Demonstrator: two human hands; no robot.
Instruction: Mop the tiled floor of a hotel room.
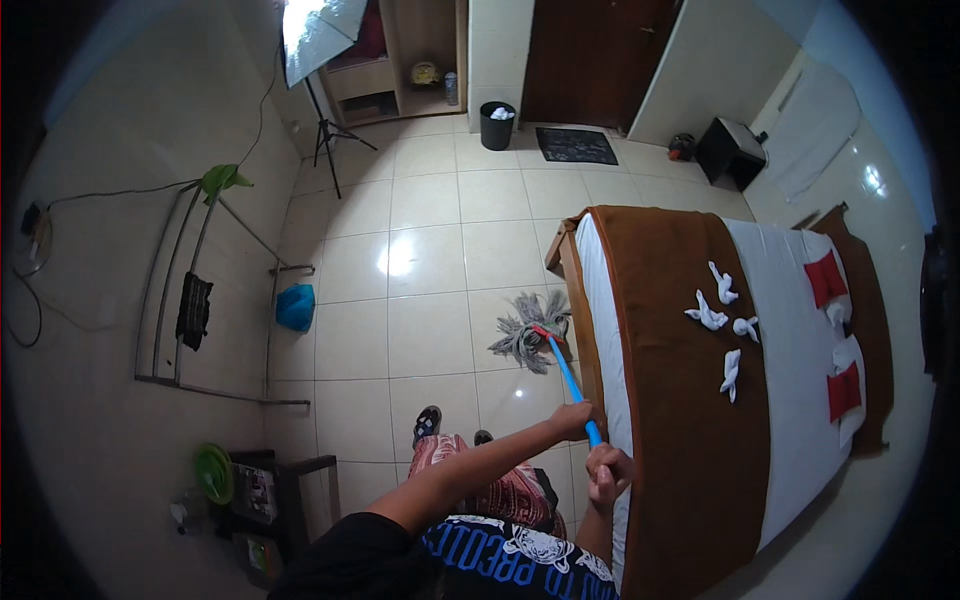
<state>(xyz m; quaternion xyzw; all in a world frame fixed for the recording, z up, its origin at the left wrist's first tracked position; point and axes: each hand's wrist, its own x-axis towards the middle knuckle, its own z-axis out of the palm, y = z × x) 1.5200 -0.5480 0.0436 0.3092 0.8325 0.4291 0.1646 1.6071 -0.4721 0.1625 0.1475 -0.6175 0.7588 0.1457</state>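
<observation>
Both hands grip the blue handle (566,369) of a string mop. My left hand (573,421) is wrapped around it lower down, its forearm crossing in front of my body. Closed over the upper end is my right hand (609,472), close to the near side of the bed. The grey mop head (529,330), with a red connector (547,333), lies spread on the tiled floor (427,330). Its right strands reach the wooden bed frame (587,352).
The bed, with a brown runner (686,450) and folded white towels (707,311), stands at right. A metal rack (180,277) and blue bag (295,307) are at left. Farther off are a light stand (324,135), black bin (496,133) and doormat (576,146). A dark chair (285,480) is lower left.
</observation>
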